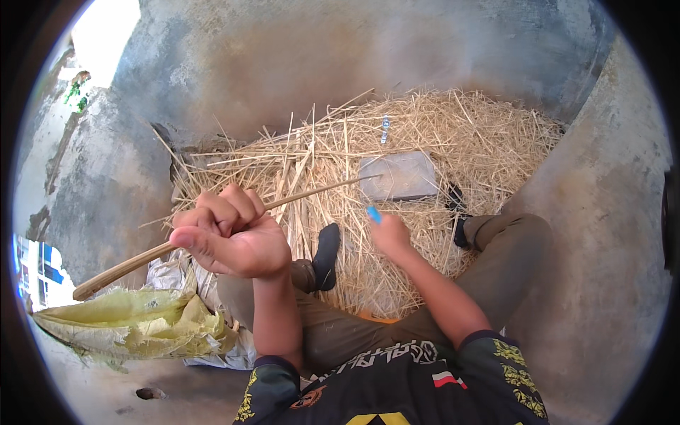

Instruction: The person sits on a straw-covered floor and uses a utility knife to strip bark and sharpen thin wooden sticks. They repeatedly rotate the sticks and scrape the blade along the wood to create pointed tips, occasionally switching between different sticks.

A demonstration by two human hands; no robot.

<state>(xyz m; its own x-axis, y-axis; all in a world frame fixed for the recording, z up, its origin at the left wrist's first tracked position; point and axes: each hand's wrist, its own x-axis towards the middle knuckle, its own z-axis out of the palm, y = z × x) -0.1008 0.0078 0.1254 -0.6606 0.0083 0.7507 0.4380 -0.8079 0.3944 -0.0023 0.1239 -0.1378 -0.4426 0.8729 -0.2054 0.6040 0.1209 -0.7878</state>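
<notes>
The person sat on a concrete floor point(609, 234) with knees bent and feet in black socks point(326, 255) resting on a wide heap of dry yellow straw point(439, 142) that filled the corner against a grey plastered wall point(297, 57). The left hand point(230, 234) was raised close to the camera, its fingers curled into a tight fist around a long, thin, tapering brown wooden stick point(212, 227). The thicker end of the stick jutted out to the lower left of the fist, above a crumpled yellow-green woven sack point(134, 322), while the slender end ran up to the right across the straw and pointed at a flat grey rectangular stone slab point(400, 176) lying on the heap. The right hand point(389, 234) was held lower and farther out, over the straw between the knees, with its fingers closed narrowly on a small bright blue object point(373, 214) that stuck out from the fingertips; what kind of object it was could not be told. The blue object sat just below the tip of the stick and near the slab's lower left corner. A pale, crumpled sheet point(173, 273) lay under the sack beside the left leg. The person wore olive-brown trousers point(510, 241) and a dark patterned shirt point(397, 389).
</notes>
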